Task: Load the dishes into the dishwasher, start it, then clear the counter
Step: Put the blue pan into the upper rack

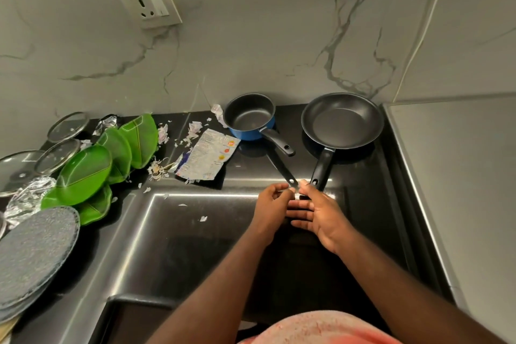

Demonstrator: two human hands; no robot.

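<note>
Pink cloth (321, 327) lay nearest; over the sink (139, 246) the left hand (272, 204) pinched a slim metal handle (280, 169), right hand (318, 212) fingers loosely spread. Saucepan (248, 117) and frying pan (342, 120) sat empty on the counter (245, 168); packet (208, 156) print was unreadable.

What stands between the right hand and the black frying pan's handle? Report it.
Nothing visible. The right hand is right at the end of the black frying pan's handle, near the glossy black counter's front edge, with no object between them.
</note>
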